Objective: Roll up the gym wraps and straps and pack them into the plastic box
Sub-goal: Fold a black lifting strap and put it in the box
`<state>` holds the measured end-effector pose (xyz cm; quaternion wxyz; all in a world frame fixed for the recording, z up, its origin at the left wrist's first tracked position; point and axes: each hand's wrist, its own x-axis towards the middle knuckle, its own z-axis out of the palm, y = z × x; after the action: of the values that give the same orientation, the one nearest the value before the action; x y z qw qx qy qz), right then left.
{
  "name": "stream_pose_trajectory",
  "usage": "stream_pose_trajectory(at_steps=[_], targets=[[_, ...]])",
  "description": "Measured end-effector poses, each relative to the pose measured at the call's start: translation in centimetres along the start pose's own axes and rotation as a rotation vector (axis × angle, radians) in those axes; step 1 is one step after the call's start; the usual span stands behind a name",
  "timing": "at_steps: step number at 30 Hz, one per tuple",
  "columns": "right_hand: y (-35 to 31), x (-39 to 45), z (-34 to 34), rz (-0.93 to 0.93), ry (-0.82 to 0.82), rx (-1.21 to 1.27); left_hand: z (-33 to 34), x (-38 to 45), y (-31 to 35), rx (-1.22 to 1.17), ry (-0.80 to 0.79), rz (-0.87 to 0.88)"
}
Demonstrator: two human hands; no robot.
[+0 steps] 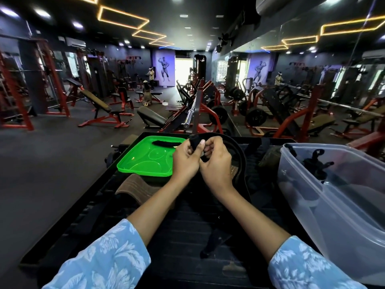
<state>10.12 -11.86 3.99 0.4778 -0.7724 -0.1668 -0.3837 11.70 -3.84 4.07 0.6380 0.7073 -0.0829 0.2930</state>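
Gym floor with red machines stretches beyond a black table [187, 236].
Clear plastic box [341, 222] stands at right, green lid [143, 161] at left; between them both hands, left [185, 161] and right [216, 163], grip a black wrap [194, 142], partly rolled.

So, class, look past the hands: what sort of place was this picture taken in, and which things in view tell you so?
It is a gym. Red-framed weight benches fill the floor, a barbell rests on a rack ahead, and weight plates hang on the machines. The hands are rolling a black wrap.
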Motion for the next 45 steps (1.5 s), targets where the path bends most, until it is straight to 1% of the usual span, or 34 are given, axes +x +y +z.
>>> stream_pose_trajectory(at_steps=[3,6,9,13,16,18,20,22,24,28,33,37,39,42,45], targets=[[-0.1,0.2,-0.2,0.052,0.025,-0.009,0.1,0.0,0.4,0.008,-0.052,0.011],[-0.4,0.7,-0.7,0.105,-0.02,0.032,0.0,0.2,0.3,-0.031,-0.117,-0.004],[-0.6,1.3,-1.0,0.172,-0.124,0.117,-0.4,0.4,0.4,-0.066,-0.17,-0.016],[-0.4,2.1,-1.4,0.236,-0.286,0.242,-0.9,0.8,0.9,-0.269,-0.214,-0.099],[-0.3,2.4,-1.7,0.269,-0.375,0.275,-1.0,0.9,0.6,-0.296,-0.175,-0.137],[-0.4,2.2,-1.5,0.253,-0.357,0.174,-0.8,0.8,0.5,-0.286,-0.132,-0.152],[-0.7,1.5,-0.8,0.243,-0.245,0.061,-0.5,0.7,0.3,-0.267,-0.064,-0.157],[-0.9,1.0,-0.2,0.217,-0.137,0.017,-0.5,0.7,0.0,-0.257,0.036,-0.161],[-0.9,0.6,0.1,0.178,-0.095,0.008,-0.4,0.7,-0.1,-0.264,0.107,-0.175],[-1.0,0.2,0.3,0.127,0.004,0.039,-0.1,0.4,0.0,-0.271,0.099,-0.172],[-0.7,0.3,0.2,0.155,-0.059,0.048,0.1,0.3,0.0,-0.19,0.094,-0.154],[-0.6,0.5,-0.2,0.158,-0.024,0.007,0.3,0.2,0.1,-0.117,0.002,-0.107],[-0.6,0.8,-0.6,0.186,-0.037,0.034,0.2,0.1,0.2,-0.113,-0.041,-0.096],[-0.5,1.2,-1.1,0.214,-0.143,0.075,-0.1,0.3,0.2,-0.084,-0.085,-0.081],[-0.3,1.6,-1.5,0.248,-0.267,0.1,-0.5,0.5,0.6,-0.098,-0.146,-0.141]])
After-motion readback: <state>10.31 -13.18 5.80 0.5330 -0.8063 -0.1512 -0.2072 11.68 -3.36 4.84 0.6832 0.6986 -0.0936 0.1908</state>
